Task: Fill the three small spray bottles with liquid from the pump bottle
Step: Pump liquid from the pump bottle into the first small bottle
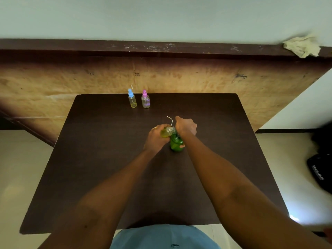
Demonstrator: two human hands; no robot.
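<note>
Head view, centre of the frame: the left hand [155, 138] has its fingers clamped round a small spray bottle [166, 132], tipped on its side with yellowish liquid inside and its neck pointing right. Just beside it the green pump bottle [176, 142] stands on the dark worktop [100, 159]. The right hand [186, 127] hovers over the pump bottle, fingers curled shut on something; a thin white tube [170, 119] curves out to its left, so it looks like a cap with its dip tube, though the cap itself is hidden.

Upper middle of the frame, well apart from the hands: 2 more spray bottles at the worktop's far edge, a blue-capped bottle [132, 98] with yellow liquid low down and a pink-capped bottle [145, 99] with a purplish tint.

My read: this is bottle 3. To do it well, bring the small bottle upright, steady it, feed the tube straight in and twist the cap down without spilling.
</note>
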